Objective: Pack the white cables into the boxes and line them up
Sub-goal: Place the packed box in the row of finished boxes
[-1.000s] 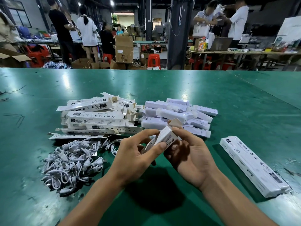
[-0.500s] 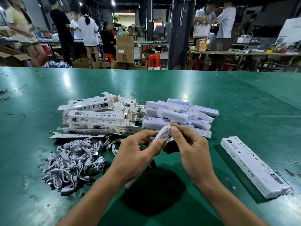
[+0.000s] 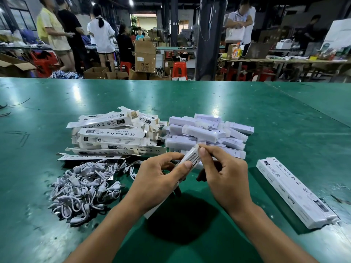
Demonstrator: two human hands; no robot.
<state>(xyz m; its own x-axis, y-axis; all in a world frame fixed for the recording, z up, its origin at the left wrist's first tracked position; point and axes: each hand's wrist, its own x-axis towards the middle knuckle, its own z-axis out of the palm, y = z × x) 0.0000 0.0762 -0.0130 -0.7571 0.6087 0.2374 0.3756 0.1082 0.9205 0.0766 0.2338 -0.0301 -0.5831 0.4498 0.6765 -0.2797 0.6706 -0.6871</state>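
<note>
My left hand (image 3: 161, 179) grips a long white box (image 3: 190, 158) above the green table, thumb along its printed side. My right hand (image 3: 222, 175) pinches the box's far end with thumb and forefinger. The box's lower end (image 3: 152, 213) sticks out under my left wrist. A heap of white cables (image 3: 83, 185) lies to the left of my hands. Flat printed cartons (image 3: 112, 135) are piled behind the cables. White inner boxes (image 3: 207, 133) are heaped just beyond my hands. Two packed boxes (image 3: 296, 192) lie side by side at the right.
The green table (image 3: 190, 99) stretches far ahead and to both sides. Thin dark wire scraps (image 3: 11, 109) lie at its left edge. Beyond the table stand several people, cardboard cartons (image 3: 145, 56), red stools (image 3: 179, 70) and a dark pillar (image 3: 209, 38).
The box end flap was open one second ago; my right fingers have since pushed it down and now pinch the closed end. The box has tilted flatter between my hands.
</note>
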